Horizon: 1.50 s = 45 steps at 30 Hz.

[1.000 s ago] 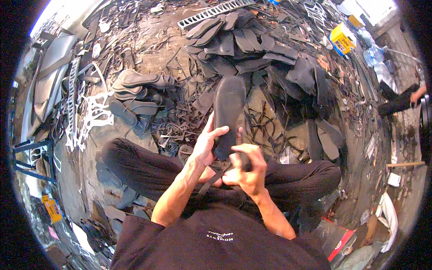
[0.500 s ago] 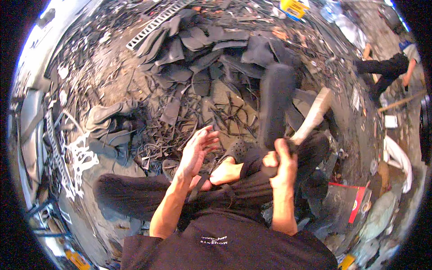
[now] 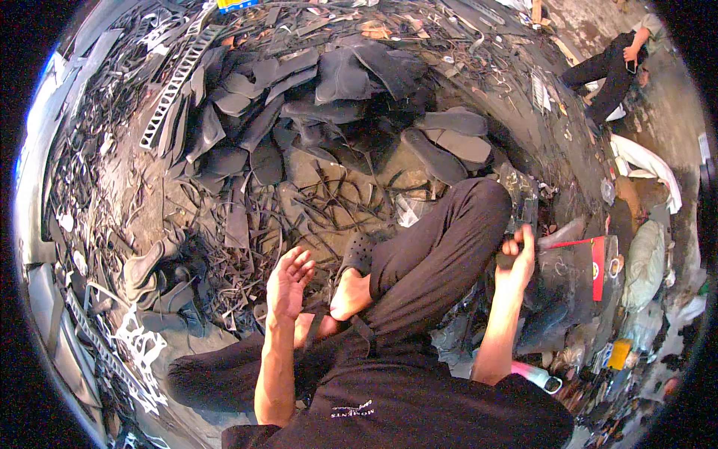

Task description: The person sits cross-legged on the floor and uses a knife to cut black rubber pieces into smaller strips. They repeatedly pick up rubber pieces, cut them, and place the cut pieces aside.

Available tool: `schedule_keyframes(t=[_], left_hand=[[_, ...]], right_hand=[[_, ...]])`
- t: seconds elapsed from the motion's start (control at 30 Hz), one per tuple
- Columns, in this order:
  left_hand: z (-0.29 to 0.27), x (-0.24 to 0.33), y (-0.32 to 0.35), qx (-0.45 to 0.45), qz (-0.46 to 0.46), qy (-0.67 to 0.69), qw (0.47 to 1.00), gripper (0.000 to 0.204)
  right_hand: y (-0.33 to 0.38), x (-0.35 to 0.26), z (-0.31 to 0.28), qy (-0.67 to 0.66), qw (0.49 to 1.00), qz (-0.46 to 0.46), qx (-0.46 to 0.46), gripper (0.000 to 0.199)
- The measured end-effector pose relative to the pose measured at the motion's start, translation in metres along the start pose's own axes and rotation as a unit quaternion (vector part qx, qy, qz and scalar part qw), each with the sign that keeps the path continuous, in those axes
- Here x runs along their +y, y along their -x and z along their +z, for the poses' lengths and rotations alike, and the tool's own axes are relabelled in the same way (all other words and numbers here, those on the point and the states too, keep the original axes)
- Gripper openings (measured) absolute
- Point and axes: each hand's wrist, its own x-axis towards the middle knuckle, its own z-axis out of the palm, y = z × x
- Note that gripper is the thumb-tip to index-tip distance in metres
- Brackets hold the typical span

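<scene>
My left hand (image 3: 288,288) is raised over my lap, fingers apart and slightly curled, with nothing in it. Off to the right, beside my bent knee, my right hand (image 3: 514,266) is closed round the dark handle of what looks like a knife (image 3: 562,233); its pale blade is smeared by motion and points right. Ahead of me, a grey shoe sole (image 3: 461,147) lies among darker ones at the right end of a heap of dark soles (image 3: 340,78). Thin black offcut strips (image 3: 333,206) spread between the heap and my foot in a black clog (image 3: 358,253).
Another person (image 3: 617,75) sits at the far right. A white ladder-like strip (image 3: 179,90) lies left of the heap, and white lattice scraps (image 3: 142,344) at the left. Right of me are a red strip (image 3: 597,268), a stuffed pale bag (image 3: 645,262) and a yellow box (image 3: 619,354).
The long dark piece, blurred above my right hand before, is gone from there. My right hand with the knife has swung right and the blade has lowered. My view has shifted; my left hand stays open.
</scene>
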Motion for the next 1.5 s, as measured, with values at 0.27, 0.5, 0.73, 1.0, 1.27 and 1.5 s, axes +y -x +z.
schedule_keyframes(t=[0.27, 0.5, 0.73, 1.0, 1.27, 1.5], left_hand=[[-0.017, 0.020, 0.007, 0.036, 0.021, 0.040, 0.998, 0.043], [-0.074, 0.033, 0.029, 0.132, 0.064, 0.075, 0.986, 0.044], [-0.095, 0.013, 0.035, 0.162, 0.073, 0.127, 0.976, 0.036], [-0.095, 0.012, 0.038, 0.194, 0.075, 0.167, 0.964, 0.044], [-0.066, 0.012, 0.022, 0.153, 0.062, 0.100, 0.981, 0.041], [-0.070, 0.015, 0.029, 0.126, 0.082, 0.123, 0.981, 0.036]], right_hand=[[-0.176, 0.041, 0.174, 0.310, 0.896, -0.123, -0.293, 0.016], [-0.222, 0.107, 0.331, 0.631, 0.595, -0.326, -0.377, 0.099], [-0.206, 0.221, 0.390, 0.604, 0.613, -0.351, -0.369, 0.140], [-0.209, 0.280, 0.387, 0.612, 0.649, -0.365, -0.267, 0.115], [-0.038, 0.289, 0.389, 0.588, 0.613, -0.318, -0.420, 0.091], [0.109, 0.332, 0.360, 0.535, 0.598, -0.266, -0.535, 0.054]])
